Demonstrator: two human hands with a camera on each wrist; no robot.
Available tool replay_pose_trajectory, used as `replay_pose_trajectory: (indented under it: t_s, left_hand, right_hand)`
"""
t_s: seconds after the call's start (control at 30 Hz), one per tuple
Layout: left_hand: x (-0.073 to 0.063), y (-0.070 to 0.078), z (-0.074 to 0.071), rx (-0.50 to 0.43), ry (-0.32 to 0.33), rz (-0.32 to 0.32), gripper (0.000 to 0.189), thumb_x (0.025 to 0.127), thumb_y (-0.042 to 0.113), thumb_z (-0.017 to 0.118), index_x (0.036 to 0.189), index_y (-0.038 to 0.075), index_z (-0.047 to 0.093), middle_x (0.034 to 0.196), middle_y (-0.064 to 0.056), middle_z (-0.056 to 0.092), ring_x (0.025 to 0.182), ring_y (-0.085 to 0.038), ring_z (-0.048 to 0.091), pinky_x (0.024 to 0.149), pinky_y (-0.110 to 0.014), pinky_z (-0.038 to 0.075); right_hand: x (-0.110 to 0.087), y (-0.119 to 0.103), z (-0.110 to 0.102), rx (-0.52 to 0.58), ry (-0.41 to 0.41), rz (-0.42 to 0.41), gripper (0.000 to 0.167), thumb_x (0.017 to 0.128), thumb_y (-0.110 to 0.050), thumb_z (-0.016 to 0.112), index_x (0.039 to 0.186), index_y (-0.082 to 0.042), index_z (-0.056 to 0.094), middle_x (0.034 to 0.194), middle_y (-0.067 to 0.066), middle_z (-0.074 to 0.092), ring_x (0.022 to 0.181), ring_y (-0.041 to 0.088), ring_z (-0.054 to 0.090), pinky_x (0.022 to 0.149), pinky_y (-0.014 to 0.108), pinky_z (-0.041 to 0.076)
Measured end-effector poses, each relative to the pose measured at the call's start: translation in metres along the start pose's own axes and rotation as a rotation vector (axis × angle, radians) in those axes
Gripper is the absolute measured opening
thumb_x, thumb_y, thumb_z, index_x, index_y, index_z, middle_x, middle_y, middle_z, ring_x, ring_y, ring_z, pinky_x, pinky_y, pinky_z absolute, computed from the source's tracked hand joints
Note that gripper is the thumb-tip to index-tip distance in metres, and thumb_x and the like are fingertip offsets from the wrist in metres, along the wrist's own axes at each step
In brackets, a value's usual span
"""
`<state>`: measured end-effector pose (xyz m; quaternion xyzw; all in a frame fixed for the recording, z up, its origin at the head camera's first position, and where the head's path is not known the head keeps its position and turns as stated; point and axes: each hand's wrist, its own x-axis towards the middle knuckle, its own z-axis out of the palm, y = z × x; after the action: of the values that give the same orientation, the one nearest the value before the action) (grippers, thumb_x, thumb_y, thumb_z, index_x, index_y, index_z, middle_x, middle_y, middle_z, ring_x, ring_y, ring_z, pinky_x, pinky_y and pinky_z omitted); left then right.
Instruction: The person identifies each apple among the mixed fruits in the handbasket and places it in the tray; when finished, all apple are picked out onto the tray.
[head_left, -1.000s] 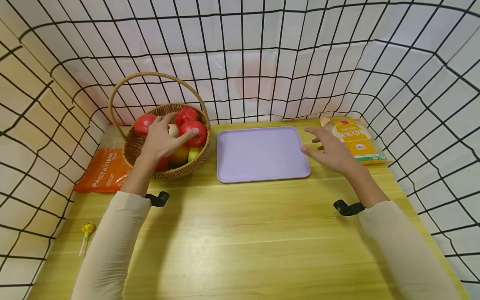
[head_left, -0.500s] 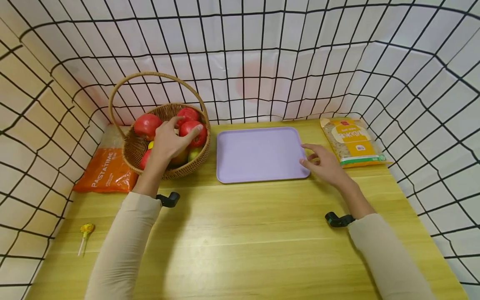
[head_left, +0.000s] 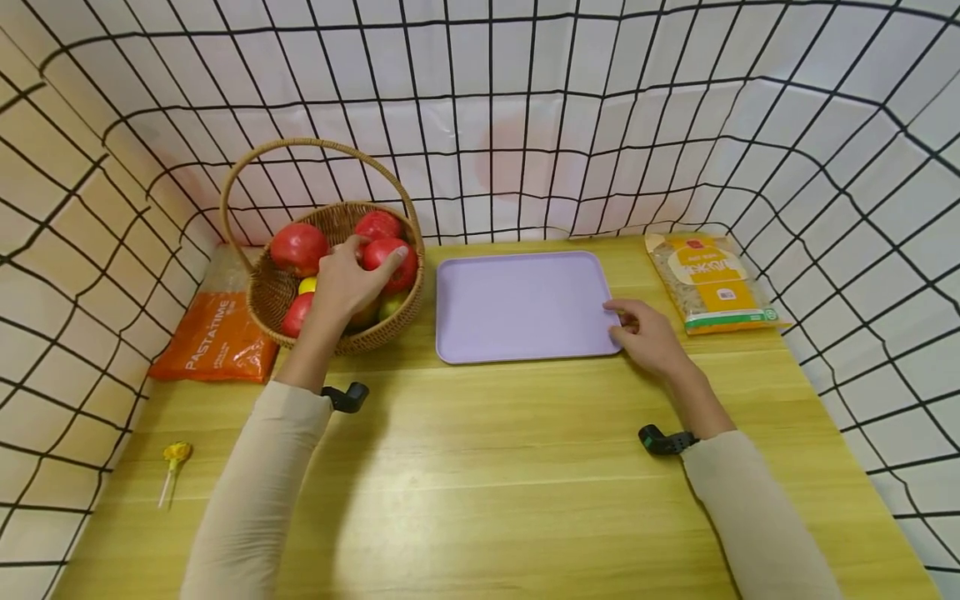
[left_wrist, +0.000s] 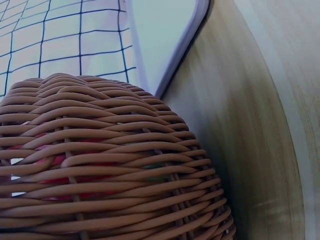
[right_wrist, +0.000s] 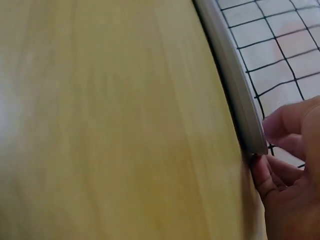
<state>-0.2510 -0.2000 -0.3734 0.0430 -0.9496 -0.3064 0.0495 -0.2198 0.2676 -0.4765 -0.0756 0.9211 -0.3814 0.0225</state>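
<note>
In the head view my left hand reaches into a wicker basket with a tall handle. Its fingers and thumb curve round a red apple, thumb across the near side. The left wrist view is filled by the basket's woven wall, and the hand is hidden there. My right hand pinches the right edge of a lilac tray, which lies flat on the table. In the right wrist view, the thumb is below the tray's rim and a finger is over it.
Inside the basket are a large red fruit, a yellow one and more fruit. An orange pasta bag is left of it, a lollipop nearer. Behind the tray's right side lies a yellow food bag. Black wire grid surrounds the table.
My left hand has moved slightly right within the basket, its fingers drawing in at the apple. The right hand has come down and left onto the tray's edge.
</note>
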Motion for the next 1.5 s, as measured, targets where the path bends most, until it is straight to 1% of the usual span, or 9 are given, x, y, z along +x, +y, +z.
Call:
replay_pose_trajectory:
  t_s: [0.2,0.53,0.67,0.8,0.9,1.03,1.23,1.33,1.5]
  left_hand:
    - [0.001,0.002,-0.001,-0.006,-0.013,0.002,0.089,0.087,0.078,0.054,0.145,0.011,0.048,0.14,-0.025,0.054,0.131,-0.047,0.049,0.106,-0.063,0.043]
    - [-0.004,-0.004,0.0,-0.035,-0.027,0.001,0.075,0.083,0.071,0.066,0.126,0.014,0.044,0.12,-0.018,0.055,0.117,-0.043,0.051,0.094,-0.059,0.048]
    - [-0.004,-0.005,-0.001,-0.057,-0.014,0.005,0.078,0.08,0.069,0.072,0.127,0.014,0.042,0.122,-0.018,0.056,0.117,-0.041,0.051,0.094,-0.06,0.048]
    - [-0.006,-0.005,-0.002,-0.085,-0.017,0.013,0.088,0.079,0.064,0.077,0.139,0.011,0.041,0.132,-0.021,0.056,0.123,-0.04,0.052,0.101,-0.061,0.049]
    - [-0.007,-0.005,-0.004,-0.085,-0.019,0.023,0.093,0.079,0.061,0.078,0.147,0.007,0.043,0.142,-0.022,0.052,0.131,-0.039,0.048,0.106,-0.061,0.047]
    - [-0.01,-0.005,-0.007,-0.078,0.004,0.04,0.09,0.078,0.061,0.079,0.145,0.008,0.05,0.145,-0.019,0.051,0.136,-0.04,0.042,0.107,-0.063,0.044]
    - [-0.014,-0.007,-0.013,-0.14,0.03,0.033,0.088,0.071,0.06,0.086,0.14,0.02,0.05,0.144,-0.009,0.055,0.135,-0.04,0.039,0.103,-0.067,0.044]
    - [-0.016,-0.011,-0.013,-0.177,0.072,0.058,0.088,0.069,0.06,0.089,0.139,0.023,0.051,0.144,-0.007,0.056,0.131,-0.036,0.044,0.102,-0.063,0.047]
    - [-0.019,-0.015,-0.012,-0.227,0.159,0.126,0.088,0.067,0.061,0.09,0.138,0.024,0.055,0.14,-0.007,0.061,0.118,-0.03,0.059,0.097,-0.053,0.054]
  right_hand:
    - [0.002,0.013,0.004,0.007,0.046,0.002,0.044,0.096,-0.008,0.058,0.141,-0.006,0.06,0.123,0.018,0.062,0.099,0.024,0.052,0.082,0.019,0.04]
    - [0.002,0.021,0.01,0.076,0.053,-0.007,0.042,0.098,-0.01,0.061,0.14,-0.007,0.063,0.119,0.017,0.064,0.092,0.016,0.052,0.076,0.012,0.041]
    - [0.003,0.02,0.009,0.08,0.052,-0.008,0.041,0.099,-0.011,0.061,0.14,-0.007,0.063,0.12,0.017,0.063,0.094,0.017,0.051,0.077,0.011,0.041]
    - [0.004,0.018,0.008,0.079,0.057,-0.012,0.041,0.099,-0.011,0.061,0.14,-0.007,0.063,0.122,0.017,0.063,0.096,0.018,0.051,0.077,0.011,0.041]
    - [0.004,0.019,0.007,0.08,0.061,-0.014,0.041,0.099,-0.011,0.062,0.14,-0.007,0.063,0.126,0.018,0.064,0.097,0.016,0.052,0.077,0.009,0.041]
    - [0.004,0.023,0.007,0.085,0.067,-0.02,0.041,0.1,-0.011,0.062,0.14,-0.008,0.063,0.133,0.017,0.063,0.098,0.015,0.052,0.078,0.007,0.042]
    - [0.003,0.027,0.007,0.073,0.067,-0.024,0.04,0.101,-0.013,0.062,0.141,-0.01,0.063,0.138,0.015,0.062,0.1,0.019,0.052,0.078,0.007,0.041]
    - [0.003,0.026,0.008,0.08,0.068,-0.024,0.04,0.101,-0.013,0.062,0.141,-0.01,0.063,0.142,0.015,0.06,0.102,0.019,0.052,0.079,0.007,0.041]
    - [0.001,0.024,0.008,0.091,0.074,-0.023,0.04,0.1,-0.011,0.063,0.141,-0.009,0.063,0.145,0.015,0.059,0.102,0.018,0.052,0.078,0.006,0.041]
